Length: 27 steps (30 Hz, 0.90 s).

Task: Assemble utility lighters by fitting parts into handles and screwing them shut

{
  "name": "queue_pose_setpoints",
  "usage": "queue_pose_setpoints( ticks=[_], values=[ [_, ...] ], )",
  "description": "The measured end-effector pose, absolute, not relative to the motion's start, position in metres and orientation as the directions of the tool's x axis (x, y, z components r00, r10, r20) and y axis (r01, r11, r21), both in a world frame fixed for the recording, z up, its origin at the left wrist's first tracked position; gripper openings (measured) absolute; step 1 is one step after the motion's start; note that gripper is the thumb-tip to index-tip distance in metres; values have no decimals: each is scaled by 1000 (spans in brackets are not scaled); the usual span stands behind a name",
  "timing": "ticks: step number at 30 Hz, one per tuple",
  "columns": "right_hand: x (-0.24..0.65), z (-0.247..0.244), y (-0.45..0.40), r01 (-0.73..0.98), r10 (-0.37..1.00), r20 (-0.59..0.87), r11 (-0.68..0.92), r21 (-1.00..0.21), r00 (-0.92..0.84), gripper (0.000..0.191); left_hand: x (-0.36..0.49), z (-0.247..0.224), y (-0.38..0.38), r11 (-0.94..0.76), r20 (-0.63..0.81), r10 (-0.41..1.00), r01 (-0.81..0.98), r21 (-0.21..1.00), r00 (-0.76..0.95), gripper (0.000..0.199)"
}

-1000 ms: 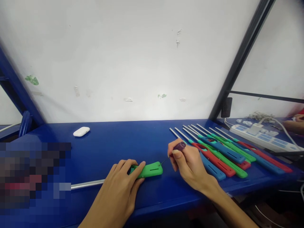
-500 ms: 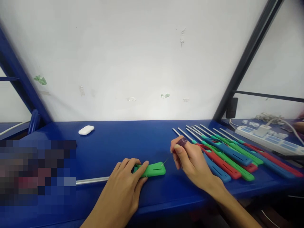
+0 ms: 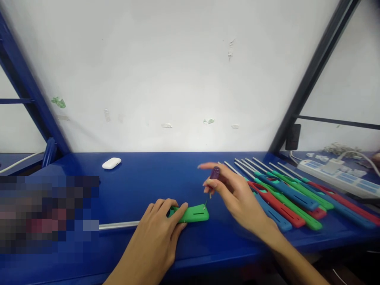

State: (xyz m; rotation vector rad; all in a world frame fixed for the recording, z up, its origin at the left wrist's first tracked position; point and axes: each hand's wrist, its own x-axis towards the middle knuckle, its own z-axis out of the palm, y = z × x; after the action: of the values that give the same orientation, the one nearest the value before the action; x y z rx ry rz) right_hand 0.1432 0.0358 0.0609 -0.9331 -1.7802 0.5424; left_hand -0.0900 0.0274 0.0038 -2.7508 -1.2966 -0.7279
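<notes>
A green long-nosed gas lighter [image 3: 197,213] lies flat on the blue table [image 3: 166,176], its metal tube pointing left. My left hand [image 3: 158,227] is closed over the trigger part of the lighter and presses it down. In my right hand [image 3: 242,200] is a small screwdriver [image 3: 215,173] with a dark purple handle, held between thumb and fingers with the index finger stretched out. The thin shaft slants down to the right end of the green handle, and its tip appears to touch a small screw spot there.
Several blue, red and green lighters [image 3: 285,204] lie overlapping on the right. Behind them are a white power strip [image 3: 329,170] and a black phone-like device [image 3: 293,137]. A white earbud case [image 3: 111,163] lies back left. The left side is pixelated.
My right hand has shifted slightly left and its index finger has straightened. The screwdriver now stands more upright over the handle end. My left hand keeps its hold; the view has shifted slightly.
</notes>
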Motion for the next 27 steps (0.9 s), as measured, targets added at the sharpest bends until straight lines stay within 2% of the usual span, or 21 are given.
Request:
queue_pose_setpoints(
  ticks=[2,3,7,12,19,27],
  values=[
    [142,60,37,336,785,600,612,-716,-153,44,-90,2,29,-661,428,720,728,183,547,38],
    [142,61,37,350,781,606,616,-706,-151,46,-90,1,30,-662,430,719,726,186,546,38],
    [144,70,37,427,783,595,609,-668,-185,27,-91,0,31,-663,421,723,722,197,548,39],
    [144,79,36,362,758,611,649,-669,-228,31,-93,0,28,-658,414,728,726,198,547,38],
    [144,77,39,364,768,624,628,-688,-144,22,-92,1,31,-673,435,706,720,168,559,38],
    [140,77,37,486,675,715,694,-531,-182,8,-93,1,29,-678,461,696,715,169,551,37]
  ],
)
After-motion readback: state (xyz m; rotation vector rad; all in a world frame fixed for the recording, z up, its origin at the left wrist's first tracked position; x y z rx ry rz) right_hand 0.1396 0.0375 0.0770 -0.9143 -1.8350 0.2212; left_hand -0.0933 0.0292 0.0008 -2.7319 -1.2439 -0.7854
